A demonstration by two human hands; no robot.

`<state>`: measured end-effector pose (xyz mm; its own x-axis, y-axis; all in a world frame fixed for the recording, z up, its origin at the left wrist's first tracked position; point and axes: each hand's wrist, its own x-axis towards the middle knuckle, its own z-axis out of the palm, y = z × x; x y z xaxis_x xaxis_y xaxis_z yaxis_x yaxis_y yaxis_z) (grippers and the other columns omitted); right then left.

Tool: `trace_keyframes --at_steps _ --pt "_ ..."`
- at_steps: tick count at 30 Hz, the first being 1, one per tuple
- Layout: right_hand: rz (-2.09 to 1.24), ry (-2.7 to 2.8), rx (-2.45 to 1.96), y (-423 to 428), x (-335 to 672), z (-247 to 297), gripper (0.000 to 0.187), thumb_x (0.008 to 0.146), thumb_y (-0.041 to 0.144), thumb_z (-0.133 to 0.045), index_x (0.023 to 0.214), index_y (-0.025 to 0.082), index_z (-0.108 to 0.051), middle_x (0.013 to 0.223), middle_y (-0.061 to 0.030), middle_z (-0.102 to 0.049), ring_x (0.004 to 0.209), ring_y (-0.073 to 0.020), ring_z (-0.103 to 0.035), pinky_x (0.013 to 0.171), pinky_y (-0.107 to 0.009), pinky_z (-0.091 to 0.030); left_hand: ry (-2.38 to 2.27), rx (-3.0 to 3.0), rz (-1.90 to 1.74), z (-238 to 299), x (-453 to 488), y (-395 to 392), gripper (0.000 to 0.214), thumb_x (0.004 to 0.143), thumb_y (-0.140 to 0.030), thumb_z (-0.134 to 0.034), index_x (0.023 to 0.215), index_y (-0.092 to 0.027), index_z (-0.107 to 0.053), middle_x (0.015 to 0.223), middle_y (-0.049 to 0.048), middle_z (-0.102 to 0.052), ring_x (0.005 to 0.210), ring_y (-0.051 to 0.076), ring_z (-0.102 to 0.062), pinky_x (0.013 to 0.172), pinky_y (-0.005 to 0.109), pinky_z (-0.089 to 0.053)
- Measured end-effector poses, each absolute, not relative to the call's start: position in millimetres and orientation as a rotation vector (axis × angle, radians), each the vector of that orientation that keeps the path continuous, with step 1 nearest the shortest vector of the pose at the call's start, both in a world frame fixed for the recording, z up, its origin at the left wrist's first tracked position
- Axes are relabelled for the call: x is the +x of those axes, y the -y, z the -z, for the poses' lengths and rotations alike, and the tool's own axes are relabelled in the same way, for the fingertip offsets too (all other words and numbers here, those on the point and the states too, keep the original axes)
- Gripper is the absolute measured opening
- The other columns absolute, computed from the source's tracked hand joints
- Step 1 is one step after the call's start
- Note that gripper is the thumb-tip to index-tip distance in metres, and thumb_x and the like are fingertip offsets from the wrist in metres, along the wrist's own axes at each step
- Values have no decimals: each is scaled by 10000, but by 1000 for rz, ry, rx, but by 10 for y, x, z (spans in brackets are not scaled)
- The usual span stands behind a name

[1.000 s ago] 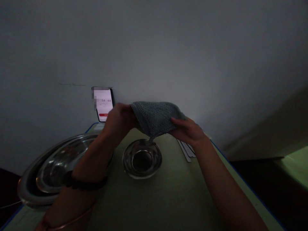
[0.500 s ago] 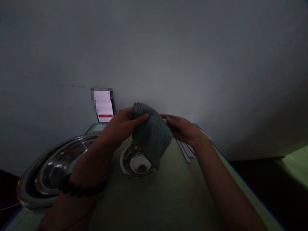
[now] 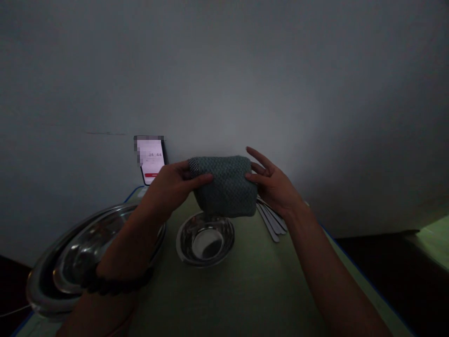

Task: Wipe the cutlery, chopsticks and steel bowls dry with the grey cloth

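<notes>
A grey-green knitted cloth (image 3: 226, 187), folded into a small block, is held in the air above a small steel bowl (image 3: 205, 239). My left hand (image 3: 171, 185) pinches its left edge with thumb and fingers closed on it. My right hand (image 3: 271, 185) presses the cloth's right edge between thumb and forefinger, while its other fingers stretch upward. The bowl stands on a pale green table (image 3: 245, 290) and holds nothing that I can see.
A large steel basin (image 3: 52, 271) with another dish nested in it sits at the left of the table. A lit phone (image 3: 153, 160) leans against the wall behind. Several flat pale utensils (image 3: 271, 220) lie to the right of the bowl. The room is dim.
The cloth went from a spread triangle to a hanging bundle and is now a compact folded block. Both hands moved closer together, and my right fingers opened out.
</notes>
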<state>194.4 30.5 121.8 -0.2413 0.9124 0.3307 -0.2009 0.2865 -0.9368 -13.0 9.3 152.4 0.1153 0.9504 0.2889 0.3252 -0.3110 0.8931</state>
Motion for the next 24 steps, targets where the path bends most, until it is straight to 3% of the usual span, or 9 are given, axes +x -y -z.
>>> trace_keyframes --at_steps 3,8,10,13,14,16,19,24 --pt "-1199 1444 -667 -320 1930 -1202 590 676 185 -642 1237 302 -498 1208 -27 -577 1065 -181 -555 937 -372 -434 -1171 1722 -1210 -1498 -190 -134 305 741 -305 -631 1012 -165 -637 967 51 -710 908 215 -639 831 357 -503" --pt "-1258 1495 -711 -296 1938 -1210 475 633 199 -703 1098 239 -613 1043 -32 -655 992 -175 -582 928 -388 -424 -1192 1714 -1064 -1467 -287 -179 412 738 -342 -640 1089 -146 -551 972 80 -698 887 219 -643 777 329 -517" --pt "-1114 1613 -855 -279 1945 -1226 444 652 207 -696 1089 219 -623 965 -36 -665 913 -174 -596 877 -387 -445 -1333 1683 -1064 -1466 -301 -182 578 704 -346 -675 1194 -141 -446 905 84 -707 829 225 -654 711 321 -526" --pt "-636 1848 -1091 -261 1938 -1240 310 730 226 -631 1038 206 -654 874 -46 -644 802 -168 -574 805 -379 -448 -1318 1752 -1056 -1471 -299 -175 784 701 -307 -668 1344 -196 -234 822 33 -709 774 216 -664 657 311 -523" --pt "-470 1908 -1131 -260 1935 -1238 250 761 238 -600 999 204 -669 848 -50 -628 778 -165 -560 786 -372 -445 -1271 1822 -1015 -1474 -294 -170 762 709 -298 -653 1347 -215 -246 823 20 -705 778 210 -664 666 306 -520" --pt "-235 1967 -1155 -264 1935 -1225 184 805 265 -552 912 199 -686 822 -57 -588 761 -162 -540 758 -353 -441 -1276 2009 -905 -1480 -283 -161 575 724 -306 -623 1255 -218 -422 846 15 -695 794 199 -654 700 304 -510" --pt "-155 1973 -1101 -286 1967 -1196 168 821 283 -533 871 193 -666 901 -72 -559 845 -173 -539 786 -338 -437 -1459 2282 -823 -1470 -269 -170 300 776 -355 -544 1010 -181 -617 876 37 -670 804 188 -624 758 315 -483" --pt "-321 2051 -1083 -348 2003 -1160 189 842 292 -513 938 183 -634 906 -68 -604 841 -173 -559 776 -330 -442 -1510 2562 -984 -1409 -268 -239 323 805 -388 -495 954 -156 -662 1033 99 -573 945 214 -548 854 346 -444"
